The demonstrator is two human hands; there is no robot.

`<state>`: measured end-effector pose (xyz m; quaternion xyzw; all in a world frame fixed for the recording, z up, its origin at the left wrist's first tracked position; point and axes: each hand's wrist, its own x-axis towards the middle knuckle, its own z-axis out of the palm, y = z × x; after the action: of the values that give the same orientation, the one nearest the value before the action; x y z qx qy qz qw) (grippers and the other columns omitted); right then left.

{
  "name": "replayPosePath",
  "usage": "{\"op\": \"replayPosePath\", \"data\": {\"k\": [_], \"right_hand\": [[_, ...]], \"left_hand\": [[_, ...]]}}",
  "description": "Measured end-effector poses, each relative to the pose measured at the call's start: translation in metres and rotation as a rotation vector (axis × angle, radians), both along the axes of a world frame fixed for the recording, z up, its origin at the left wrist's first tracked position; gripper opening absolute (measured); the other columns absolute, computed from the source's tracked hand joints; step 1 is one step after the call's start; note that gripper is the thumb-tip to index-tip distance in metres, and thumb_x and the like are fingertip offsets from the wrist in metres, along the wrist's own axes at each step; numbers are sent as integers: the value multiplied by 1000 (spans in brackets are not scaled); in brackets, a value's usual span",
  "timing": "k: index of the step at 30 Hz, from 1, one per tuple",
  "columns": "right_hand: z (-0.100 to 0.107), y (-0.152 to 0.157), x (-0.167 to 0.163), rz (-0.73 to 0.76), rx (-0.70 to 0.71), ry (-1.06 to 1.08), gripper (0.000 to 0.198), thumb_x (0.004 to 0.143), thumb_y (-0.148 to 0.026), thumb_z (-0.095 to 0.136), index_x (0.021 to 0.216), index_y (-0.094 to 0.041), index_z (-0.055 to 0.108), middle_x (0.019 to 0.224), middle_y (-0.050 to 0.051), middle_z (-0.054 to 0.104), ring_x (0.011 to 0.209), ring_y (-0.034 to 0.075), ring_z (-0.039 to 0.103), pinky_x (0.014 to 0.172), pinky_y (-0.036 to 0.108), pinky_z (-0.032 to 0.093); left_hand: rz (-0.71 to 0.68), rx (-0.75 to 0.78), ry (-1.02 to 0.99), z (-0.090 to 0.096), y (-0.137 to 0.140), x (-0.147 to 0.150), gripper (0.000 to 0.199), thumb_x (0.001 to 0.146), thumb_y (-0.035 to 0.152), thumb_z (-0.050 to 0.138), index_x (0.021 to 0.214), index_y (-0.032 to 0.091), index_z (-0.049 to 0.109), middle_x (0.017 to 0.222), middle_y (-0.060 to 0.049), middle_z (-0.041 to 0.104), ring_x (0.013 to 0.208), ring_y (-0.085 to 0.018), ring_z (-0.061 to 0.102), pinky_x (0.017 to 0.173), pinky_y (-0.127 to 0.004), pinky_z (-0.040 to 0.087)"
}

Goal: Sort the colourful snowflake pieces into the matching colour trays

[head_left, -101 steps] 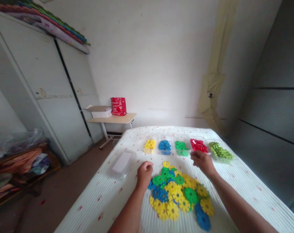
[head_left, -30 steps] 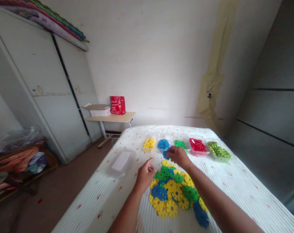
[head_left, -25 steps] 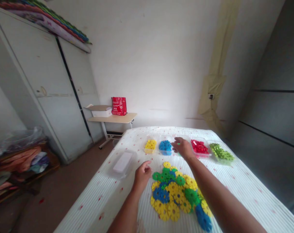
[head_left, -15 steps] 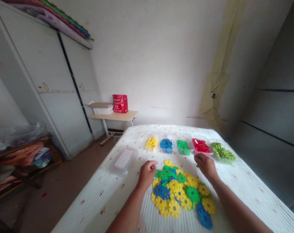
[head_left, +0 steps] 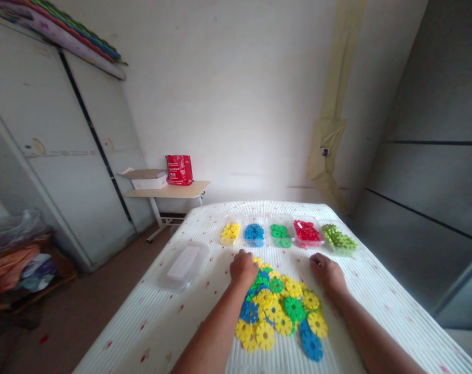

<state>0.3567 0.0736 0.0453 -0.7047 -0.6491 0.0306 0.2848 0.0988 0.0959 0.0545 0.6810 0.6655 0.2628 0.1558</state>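
Observation:
A heap of flower-shaped plastic discs (head_left: 272,310) in yellow, green and blue lies on the white ribbed cover of the table. My left hand (head_left: 243,269) is at the heap's upper left edge, fingers curled and pointing away from me; what they hold, if anything, is hidden. To the right of the heap, my right hand (head_left: 328,274) is just above or on the cover, its fingers bent together. A small dark spot shows at its fingertips, too small to name. A long blue piece (head_left: 310,342) sticks out at the heap's near right.
Beyond the heap stand clear boxes of yellow (head_left: 230,231), blue (head_left: 254,234), green (head_left: 280,235), red (head_left: 307,231) and light green pieces (head_left: 339,238). A clear lidded container (head_left: 184,264) lies at left. Behind, a small table (head_left: 181,190) bears a red bag (head_left: 179,170).
My right hand has drawn back from the red box toward the heap's right side. My left hand has moved onto the heap's upper left edge. The view has swung slightly right.

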Motion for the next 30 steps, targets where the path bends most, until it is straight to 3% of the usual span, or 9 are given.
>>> {"op": "replayPosePath", "data": {"k": [7,14,17,23,30], "right_hand": [[-7,2,4,10,33,11,22,76,-26,41,75,-21,62,77,3,69,70,17,62,61,23,40],[-7,1,3,18,47,31,21,74,-25,42,76,-20,63,78,4,69,70,17,62,62,23,41],[-6,0,2,21,38,13,23,75,-25,41,78,-19,63,78,5,68,72,18,62,62,24,41],[-6,1,3,22,5,-5,23,76,-24,40,81,-18,62,82,6,68,75,18,62,65,24,41],[-8,2,3,18,-7,-7,22,77,-24,40,80,-19,62,82,5,68,75,17,61,65,23,40]], "left_hand": [[-33,1,-62,12,-2,5,17,71,13,50,83,22,59,80,-2,63,83,-18,58,71,-27,38],[-504,-82,-224,22,-17,37,26,66,14,55,88,17,68,78,0,69,69,-14,60,59,-20,42],[-614,-118,-194,22,-26,49,34,60,11,56,89,19,71,78,-1,71,71,-16,61,62,-23,44],[-639,-146,-77,24,-30,52,42,54,9,58,91,23,71,92,-5,71,84,-23,62,74,-29,45],[-565,-137,-83,31,-36,52,37,50,10,61,84,22,69,79,-2,69,73,-18,58,67,-26,42]]}}
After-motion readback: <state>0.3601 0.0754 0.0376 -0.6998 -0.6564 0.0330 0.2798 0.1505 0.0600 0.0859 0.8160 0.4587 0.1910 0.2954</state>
